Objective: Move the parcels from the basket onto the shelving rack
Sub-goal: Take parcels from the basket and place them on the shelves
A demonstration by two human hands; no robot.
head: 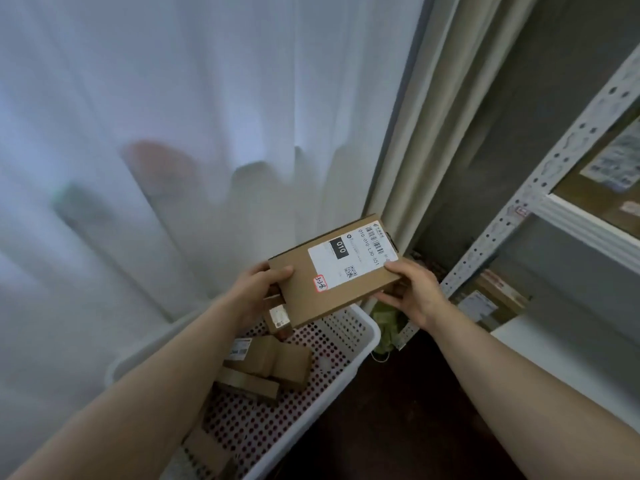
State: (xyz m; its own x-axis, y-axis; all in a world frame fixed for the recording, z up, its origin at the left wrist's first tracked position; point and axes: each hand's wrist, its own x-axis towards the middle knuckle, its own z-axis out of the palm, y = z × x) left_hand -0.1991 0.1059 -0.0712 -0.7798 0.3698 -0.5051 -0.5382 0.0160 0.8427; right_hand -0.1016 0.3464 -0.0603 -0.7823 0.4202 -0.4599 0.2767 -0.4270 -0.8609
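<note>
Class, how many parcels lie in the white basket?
4 in the basket: a small labelled box beneath the left hand, a wide box in the middle, a long box nearer the camera, a partly hidden box at the near end. The forearm may hide more.

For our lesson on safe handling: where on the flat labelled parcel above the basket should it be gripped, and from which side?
Grip the parcel by its two opposite edges, one hand from each side, thumb on top and fingers underneath, as the left hand and right hand do now. It is wide, thin and label-up, so edge pinches probably keep it steady.
</note>
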